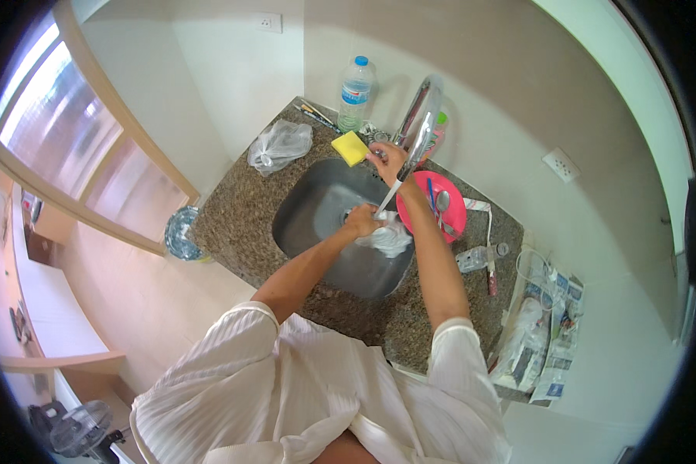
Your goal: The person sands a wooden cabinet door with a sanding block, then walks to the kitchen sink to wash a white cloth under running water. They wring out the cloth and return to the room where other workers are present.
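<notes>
One white cloth [392, 238] lies bunched in the right part of the stainless-steel sink [298, 213], and we judge its rinsing to be partway along: water runs from the curved chrome faucet [421, 127], while the cloth has been neither spread, wrung out nor lifted from the basin. How clean it is, we cannot tell.

Our left hand [362, 221] is at the cloth's edge, fingers bent in, with the stream landing by the fingertips; how firmly it grips is hidden from us. Our right hand [390, 160] is half curled beside the faucet's base, at a corner of the flat, square yellow sponge [350, 148]; we cannot tell whether it pinches that or works a handle.

Around us, the textures differ: speckled brown stone countertop [236, 220], smooth brushed-looking metal with rounded corners, limp folded fabric. A round, glossy pink dish [457, 203] holds a shiny metal spoon [443, 201]. Beyond the sink we see a clear, blue-capped plastic bottle [354, 97] and a crumpled translucent bag [281, 145].
</notes>
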A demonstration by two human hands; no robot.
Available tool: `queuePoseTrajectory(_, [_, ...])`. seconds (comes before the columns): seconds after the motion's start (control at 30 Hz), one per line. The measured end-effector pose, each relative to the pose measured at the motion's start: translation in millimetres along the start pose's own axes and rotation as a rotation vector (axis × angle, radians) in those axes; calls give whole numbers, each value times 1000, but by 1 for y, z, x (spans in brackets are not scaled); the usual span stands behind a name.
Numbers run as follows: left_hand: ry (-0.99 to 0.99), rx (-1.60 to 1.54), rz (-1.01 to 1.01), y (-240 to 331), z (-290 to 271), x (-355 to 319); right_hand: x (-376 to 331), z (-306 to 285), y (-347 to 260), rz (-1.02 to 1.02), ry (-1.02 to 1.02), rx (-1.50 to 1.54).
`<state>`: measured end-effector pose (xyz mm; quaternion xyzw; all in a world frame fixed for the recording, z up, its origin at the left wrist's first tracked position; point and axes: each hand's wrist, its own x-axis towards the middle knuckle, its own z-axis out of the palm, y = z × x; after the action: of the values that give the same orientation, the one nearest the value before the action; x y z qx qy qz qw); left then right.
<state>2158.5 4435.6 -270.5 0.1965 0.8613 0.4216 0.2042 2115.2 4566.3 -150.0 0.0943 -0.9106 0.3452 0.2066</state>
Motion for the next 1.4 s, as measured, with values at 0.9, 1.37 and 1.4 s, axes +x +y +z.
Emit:
queuePoseTrajectory(0.9, [120, 553, 556, 9, -119, -50, -110, 28, -15, 271, -61, 143])
queuePoseTrajectory(1.37, [-1066, -881, -473, 2, -94, -10, -135, 3, -47, -218, -119, -521])
queuePoseTrajectory(1.4, [-1065, -823, -493, 6, -90, -10, -134, 14, -30, -139, -158, -421])
